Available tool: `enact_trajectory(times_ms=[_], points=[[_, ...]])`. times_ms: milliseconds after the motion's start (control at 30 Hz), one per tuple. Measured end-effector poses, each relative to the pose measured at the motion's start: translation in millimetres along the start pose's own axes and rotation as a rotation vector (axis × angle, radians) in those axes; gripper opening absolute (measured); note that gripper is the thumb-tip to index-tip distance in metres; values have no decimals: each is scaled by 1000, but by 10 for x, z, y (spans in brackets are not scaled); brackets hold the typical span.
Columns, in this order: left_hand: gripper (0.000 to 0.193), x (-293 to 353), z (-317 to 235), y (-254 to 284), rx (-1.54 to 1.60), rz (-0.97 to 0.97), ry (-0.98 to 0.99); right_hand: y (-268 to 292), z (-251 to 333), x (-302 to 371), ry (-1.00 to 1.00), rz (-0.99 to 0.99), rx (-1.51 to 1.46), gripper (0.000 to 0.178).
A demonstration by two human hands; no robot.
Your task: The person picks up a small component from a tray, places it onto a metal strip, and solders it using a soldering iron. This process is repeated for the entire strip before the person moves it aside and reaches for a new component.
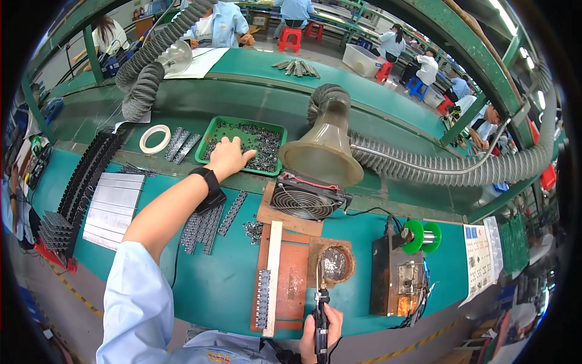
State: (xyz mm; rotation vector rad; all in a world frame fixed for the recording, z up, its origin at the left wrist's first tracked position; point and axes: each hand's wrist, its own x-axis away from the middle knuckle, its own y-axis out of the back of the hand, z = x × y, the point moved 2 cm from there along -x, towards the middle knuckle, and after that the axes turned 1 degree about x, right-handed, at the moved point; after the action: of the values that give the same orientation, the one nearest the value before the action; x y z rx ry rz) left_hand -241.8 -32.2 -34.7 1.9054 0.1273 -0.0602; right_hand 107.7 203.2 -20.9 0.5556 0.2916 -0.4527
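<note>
My left hand (pixel 229 158), a black strap around its wrist, reaches over the near part of a green tray (pixel 283 134) of small dark metallic parts. Its fingers are spread, the thumb out to the right, and no held part shows. Low in the middle, my right hand (pixel 328 326) is closed around the black handle of a soldering iron (pixel 322 301). The iron's tip points away from me, at the left edge of a round brown-rimmed dish (pixel 337 265) with silvery contents. Left of it, a row of small dark components (pixel 262 298) lies along a pale wooden strip (pixel 274 261).
A small fan (pixel 303 200) and a fume funnel (pixel 321 151) stand beyond the dish. Right are a box-shaped solder feeder (pixel 397 273) with a green spool (pixel 414 236) and printed sheets (pixel 479 261). Left lie component strips (pixel 203 229), a metal plate (pixel 113 206) and tape (pixel 155 139).
</note>
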Motion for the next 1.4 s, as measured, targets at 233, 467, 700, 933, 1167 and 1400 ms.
enact_trajectory(times_ms=[233, 467, 700, 933, 1167, 1400], points=[[56, 24, -143, -74, -110, -116, -166, -5, 17, -43, 18, -52, -39, 35], [48, 105, -140, -145, -28, -94, -342, -6, 38, -4, -12, -15, 2, 32], [35, 80, -115, -198, -23, -126, -360, -27, 28, -11, 19, -52, -13, 35], [27, 68, -146, -197, -5, -102, -381, -46, 60, 1, 22, -44, 36, 35], [27, -24, -129, -156, 33, -99, -429, -41, 0, -11, 37, -7, 2, 35], [33, -69, -196, -149, 95, -82, -379, -29, -30, 3, 13, -33, -10, 34]])
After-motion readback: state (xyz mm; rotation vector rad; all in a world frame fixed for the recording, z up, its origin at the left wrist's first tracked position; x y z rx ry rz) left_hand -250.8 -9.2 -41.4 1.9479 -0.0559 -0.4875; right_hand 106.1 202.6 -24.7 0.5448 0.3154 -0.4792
